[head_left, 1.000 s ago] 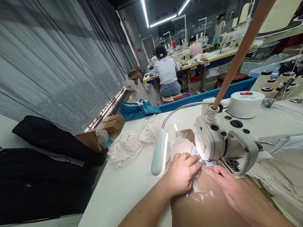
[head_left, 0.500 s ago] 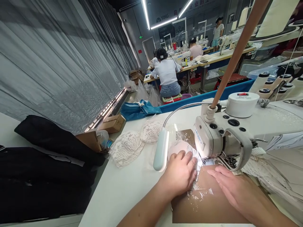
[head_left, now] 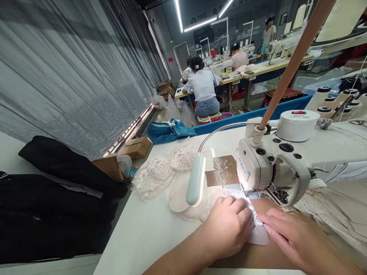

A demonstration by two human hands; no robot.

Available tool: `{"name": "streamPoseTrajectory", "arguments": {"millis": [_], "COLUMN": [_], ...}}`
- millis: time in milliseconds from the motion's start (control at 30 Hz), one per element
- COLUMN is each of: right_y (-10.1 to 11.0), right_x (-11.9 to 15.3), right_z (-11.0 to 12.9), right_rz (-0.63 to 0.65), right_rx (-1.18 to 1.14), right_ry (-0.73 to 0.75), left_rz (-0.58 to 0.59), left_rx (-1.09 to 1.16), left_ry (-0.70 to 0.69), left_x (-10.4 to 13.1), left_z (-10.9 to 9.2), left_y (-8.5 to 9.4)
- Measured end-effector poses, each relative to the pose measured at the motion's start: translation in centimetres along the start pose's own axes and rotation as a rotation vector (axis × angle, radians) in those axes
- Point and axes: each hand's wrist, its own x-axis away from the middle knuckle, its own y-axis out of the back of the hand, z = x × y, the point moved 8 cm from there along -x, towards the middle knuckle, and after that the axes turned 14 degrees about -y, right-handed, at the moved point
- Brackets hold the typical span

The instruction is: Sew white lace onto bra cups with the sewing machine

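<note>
My left hand [head_left: 229,225] lies curled over white lace fabric [head_left: 235,193], fingers pressed together on it just in front of the sewing machine [head_left: 252,164]. My right hand [head_left: 292,233] comes in from the right, thumb and forefinger closed at the lace's near edge, close to my left fingertips. A pale flat piece [head_left: 259,235] shows under that edge. Left of my hand, a sheer beige cup piece [head_left: 179,200] spreads on the table, partly behind the lamp. The needle area is mostly hidden.
A pale green gooseneck lamp [head_left: 196,179] hangs over the work. Lace cups [head_left: 155,177] lie at the table's left. Thread cones [head_left: 319,97] stand at the right. A blue bag [head_left: 170,131] is beyond the table; a person [head_left: 205,86] sits farther off.
Both hands have shifted nearer, the left one also rightward, bringing the lace along. The right thumb and forefinger now meet its edge. The beige cup piece has spread out to the left.
</note>
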Motion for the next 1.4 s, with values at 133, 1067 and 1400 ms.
{"name": "streamPoseTrajectory", "arguments": {"millis": [133, 1067, 1400], "right_y": [-0.7, -4.0, -2.8], "right_x": [0.7, 0.6, -0.8], "right_z": [0.7, -0.8, -0.1], "right_rz": [0.114, 0.021, 0.035], "right_rx": [-0.020, 0.245, 0.216], "right_ry": [0.057, 0.015, -0.008], "left_rz": [0.024, -0.057, -0.191], "left_rx": [-0.018, -0.024, -0.015], "left_ry": [-0.006, -0.021, 0.076], "left_x": [0.0, -0.3, -0.3], "left_z": [-0.2, 2.5, 4.6], "left_y": [-0.1, -1.0, -0.6]}}
